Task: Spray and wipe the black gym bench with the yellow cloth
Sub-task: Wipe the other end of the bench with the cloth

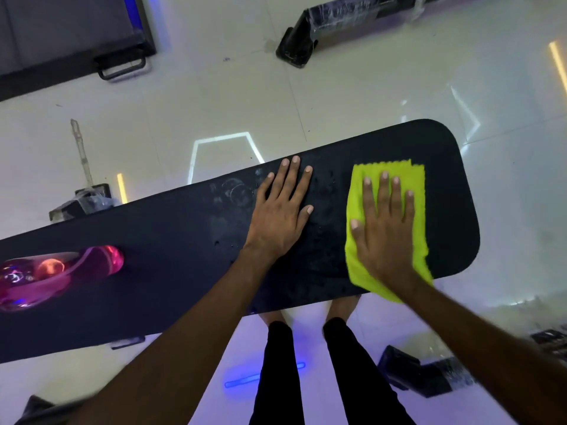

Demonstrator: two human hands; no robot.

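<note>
The black gym bench runs across the view from lower left to upper right. My right hand lies flat, fingers spread, pressing the yellow cloth onto the bench near its right end. My left hand rests flat and bare on the bench middle, fingers apart, beside wet droplets and smudges. A pink spray bottle lies on its side on the bench's left part, away from both hands.
The floor is glossy pale tile with light reflections. A black wrapped equipment foot stands at the far top, a dark frame with a handle at top left, another wrapped base near my legs at lower right.
</note>
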